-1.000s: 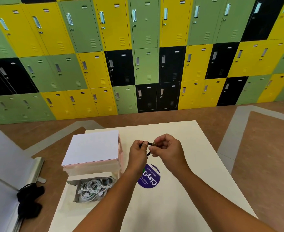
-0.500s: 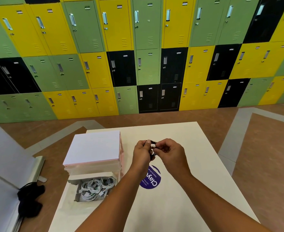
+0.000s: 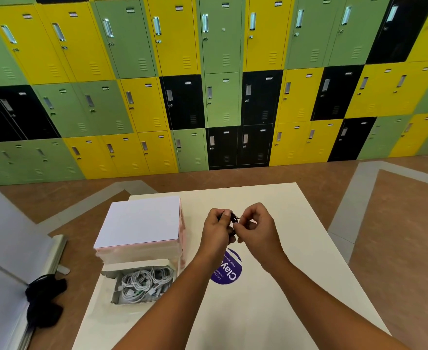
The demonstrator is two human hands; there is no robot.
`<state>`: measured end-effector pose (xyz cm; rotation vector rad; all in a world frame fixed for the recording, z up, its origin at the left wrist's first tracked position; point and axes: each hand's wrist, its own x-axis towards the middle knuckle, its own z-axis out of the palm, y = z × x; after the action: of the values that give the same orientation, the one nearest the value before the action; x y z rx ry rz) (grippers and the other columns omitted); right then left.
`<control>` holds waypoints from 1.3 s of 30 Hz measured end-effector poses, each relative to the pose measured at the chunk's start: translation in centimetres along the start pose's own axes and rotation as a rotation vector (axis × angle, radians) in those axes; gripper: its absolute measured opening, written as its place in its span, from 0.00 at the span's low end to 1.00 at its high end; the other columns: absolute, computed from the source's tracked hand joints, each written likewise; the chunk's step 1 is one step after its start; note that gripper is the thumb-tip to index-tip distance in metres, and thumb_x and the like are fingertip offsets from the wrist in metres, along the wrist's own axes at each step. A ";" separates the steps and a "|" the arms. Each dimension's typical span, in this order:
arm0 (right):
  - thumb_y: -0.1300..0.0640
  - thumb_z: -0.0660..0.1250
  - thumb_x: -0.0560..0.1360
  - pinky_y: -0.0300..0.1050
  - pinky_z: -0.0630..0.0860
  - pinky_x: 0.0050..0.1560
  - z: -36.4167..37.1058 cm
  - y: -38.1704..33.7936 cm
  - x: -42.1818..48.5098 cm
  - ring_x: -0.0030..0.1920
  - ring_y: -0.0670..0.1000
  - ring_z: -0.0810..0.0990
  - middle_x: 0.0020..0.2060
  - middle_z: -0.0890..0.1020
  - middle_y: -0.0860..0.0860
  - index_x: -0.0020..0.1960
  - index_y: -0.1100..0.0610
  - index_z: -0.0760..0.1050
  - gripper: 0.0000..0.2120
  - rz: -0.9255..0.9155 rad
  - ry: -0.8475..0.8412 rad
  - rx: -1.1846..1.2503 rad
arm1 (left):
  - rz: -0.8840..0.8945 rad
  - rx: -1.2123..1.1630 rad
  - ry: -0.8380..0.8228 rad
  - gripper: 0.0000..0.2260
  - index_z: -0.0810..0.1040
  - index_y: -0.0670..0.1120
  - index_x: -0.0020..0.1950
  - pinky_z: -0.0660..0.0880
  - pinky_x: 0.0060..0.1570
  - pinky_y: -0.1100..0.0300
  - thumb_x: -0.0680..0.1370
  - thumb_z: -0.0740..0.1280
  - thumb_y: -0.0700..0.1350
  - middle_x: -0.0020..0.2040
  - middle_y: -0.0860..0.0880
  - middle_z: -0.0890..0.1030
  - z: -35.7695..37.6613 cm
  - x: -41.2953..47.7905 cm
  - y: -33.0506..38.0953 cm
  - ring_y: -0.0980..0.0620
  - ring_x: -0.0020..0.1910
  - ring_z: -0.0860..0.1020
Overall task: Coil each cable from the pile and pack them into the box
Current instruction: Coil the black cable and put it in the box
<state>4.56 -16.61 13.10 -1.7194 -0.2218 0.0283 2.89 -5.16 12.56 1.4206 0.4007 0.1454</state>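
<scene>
There's just one camera, worn on the person's head, looking forward and down over both forearms at the white table from close above. The left hand and right hand, pinching a black cable, sit mid-frame. Its wide lens also takes in the floor and a bowed wall of lockers well beyond.

The surface looks like smooth, matt cream laminate bearing a flat printed sticker, and the box is matt white card with pale pink edges. The white cables and the black cable have smooth plastic sheaths. The lockers are painted metal with a soft sheen and bright metal handles; the black bundle looks like cloth.
</scene>
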 end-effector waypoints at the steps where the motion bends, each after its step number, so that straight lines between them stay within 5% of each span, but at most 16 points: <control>1: 0.68 0.72 0.73 0.45 0.80 0.36 -0.1 0.0 0.2 0.32 0.51 0.80 0.41 0.78 0.58 0.48 0.58 0.70 0.12 0.049 -0.014 0.067 | 0.002 -0.003 -0.017 0.09 0.75 0.43 0.55 0.77 0.42 0.52 0.85 0.59 0.46 0.47 0.42 0.80 -0.1 0.0 0.1 0.45 0.41 0.77; 5: 0.63 0.73 0.74 0.46 0.80 0.38 -0.4 0.0 0.8 0.34 0.52 0.81 0.45 0.81 0.60 0.59 0.58 0.73 0.15 0.286 -0.095 0.198 | 0.018 -0.019 -0.110 0.08 0.76 0.43 0.55 0.74 0.36 0.56 0.85 0.61 0.47 0.42 0.46 0.79 -0.5 -0.3 0.3 0.48 0.37 0.75; 9: 0.56 0.72 0.76 0.45 0.77 0.38 -0.7 0.5 0.9 0.37 0.54 0.79 0.42 0.85 0.60 0.58 0.61 0.79 0.13 0.413 -0.244 0.245 | 0.033 0.010 -0.161 0.09 0.76 0.42 0.56 0.76 0.37 0.57 0.84 0.62 0.46 0.40 0.47 0.80 -0.9 -0.5 0.4 0.52 0.34 0.76; 15: 0.72 0.64 0.77 0.44 0.71 0.35 -0.7 0.1 1.1 0.33 0.50 0.76 0.38 0.81 0.56 0.58 0.62 0.81 0.14 0.475 -0.201 0.459 | 0.007 -0.036 -0.170 0.07 0.80 0.43 0.52 0.78 0.37 0.57 0.83 0.64 0.43 0.33 0.46 0.76 -1.3 -0.7 0.3 0.49 0.33 0.74; 21: 0.71 0.66 0.76 0.43 0.75 0.36 -0.5 0.2 1.0 0.34 0.52 0.76 0.35 0.79 0.57 0.57 0.67 0.78 0.10 0.621 -0.172 0.615 | -0.012 -0.058 -0.064 0.06 0.81 0.43 0.52 0.80 0.37 0.57 0.82 0.66 0.43 0.37 0.40 0.77 -1.3 -0.5 -0.2 0.45 0.36 0.76; 26: 0.66 0.70 0.76 0.46 0.78 0.41 -0.7 0.3 0.9 0.37 0.53 0.78 0.38 0.80 0.57 0.48 0.63 0.79 0.01 0.585 -0.173 0.670 | -0.014 -0.017 0.011 0.06 0.81 0.42 0.50 0.79 0.34 0.59 0.82 0.66 0.41 0.36 0.41 0.77 -1.8 0.0 -0.3 0.49 0.32 0.77; 30: 0.60 0.74 0.75 0.47 0.79 0.42 -0.5 0.6 0.9 0.38 0.53 0.79 0.39 0.81 0.57 0.51 0.66 0.80 0.10 0.501 -0.097 0.485 | 0.006 0.034 0.013 0.05 0.82 0.41 0.49 0.81 0.36 0.57 0.81 0.68 0.41 0.35 0.42 0.78 -2.0 0.1 -0.3 0.49 0.32 0.79; 36: 0.63 0.72 0.76 0.49 0.83 0.42 -0.3 1.0 0.9 0.36 0.53 0.80 0.38 0.82 0.58 0.50 0.63 0.80 0.05 0.383 0.006 0.289 | -0.021 -0.011 0.040 0.04 0.83 0.41 0.46 0.82 0.38 0.54 0.79 0.71 0.41 0.34 0.43 0.79 -2.0 0.0 -0.8 0.48 0.31 0.80; 39: 0.56 0.77 0.72 0.45 0.81 0.40 0.2 0.9 0.5 0.37 0.53 0.81 0.40 0.83 0.55 0.51 0.62 0.78 0.14 0.344 -0.012 0.240 | 0.012 0.034 0.073 0.03 0.83 0.42 0.46 0.82 0.37 0.54 0.78 0.71 0.41 0.35 0.42 0.80 -1.7 0.1 -0.8 0.48 0.32 0.80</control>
<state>5.11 -16.43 12.19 -1.5009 0.0686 0.3066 2.25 -3.64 11.55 1.4538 0.4571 0.2013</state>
